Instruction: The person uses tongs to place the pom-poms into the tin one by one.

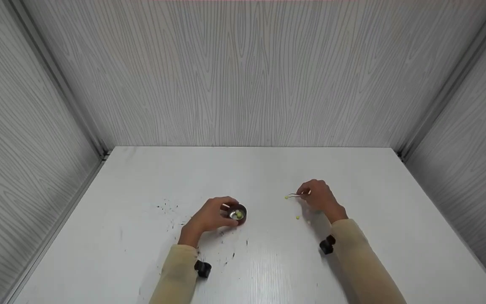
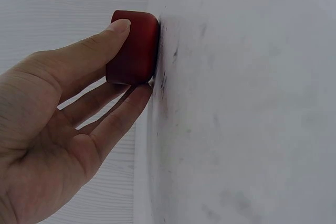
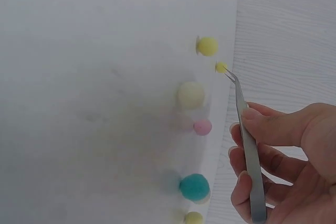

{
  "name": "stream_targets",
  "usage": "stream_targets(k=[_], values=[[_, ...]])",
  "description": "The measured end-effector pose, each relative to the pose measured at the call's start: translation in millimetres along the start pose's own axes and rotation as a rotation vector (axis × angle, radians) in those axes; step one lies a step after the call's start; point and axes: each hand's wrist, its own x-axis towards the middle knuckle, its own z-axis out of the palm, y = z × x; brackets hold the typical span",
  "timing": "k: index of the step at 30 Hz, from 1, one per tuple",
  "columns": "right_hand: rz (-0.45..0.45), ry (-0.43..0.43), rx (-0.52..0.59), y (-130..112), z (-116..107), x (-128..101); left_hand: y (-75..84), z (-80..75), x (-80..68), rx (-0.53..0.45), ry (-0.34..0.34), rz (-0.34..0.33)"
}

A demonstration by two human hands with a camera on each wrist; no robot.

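Observation:
My left hand (image 1: 211, 215) holds a small round cup (image 2: 137, 48) by its side, thumb against one side and fingers on the other. The cup is red outside and shiny inside, stands on the table, and has yellow-green balls (image 1: 238, 214) in it. My right hand (image 3: 294, 145) pinches bent-tip metal tweezers (image 3: 251, 156) between thumb and fingers. Their points are at a small yellow ball (image 3: 221, 67); whether they grip it I cannot tell. Near it lie a larger yellow ball (image 3: 208, 46), a cream ball (image 3: 190, 95), a pink ball (image 3: 202, 127) and a teal ball (image 3: 194, 187).
The white table (image 1: 268, 261) carries dark specks and smudges around my left hand. Another yellow ball (image 3: 193, 218) lies at the lower edge of the right wrist view. Wood-grain panels (image 1: 243, 76) enclose the table at the back and both sides.

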Motion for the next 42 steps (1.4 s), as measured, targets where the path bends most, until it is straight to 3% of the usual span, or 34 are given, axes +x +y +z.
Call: stream_targets(k=[26,42], values=[[-0.02,0.022,0.028,-8,1,-4,0.9,1.1,-0.6,-0.008,0.002,-0.021],[-0.133,0.002,0.089,-58,12,-11,-1.8,1.4,0.6,0.007,0.004,0.007]])
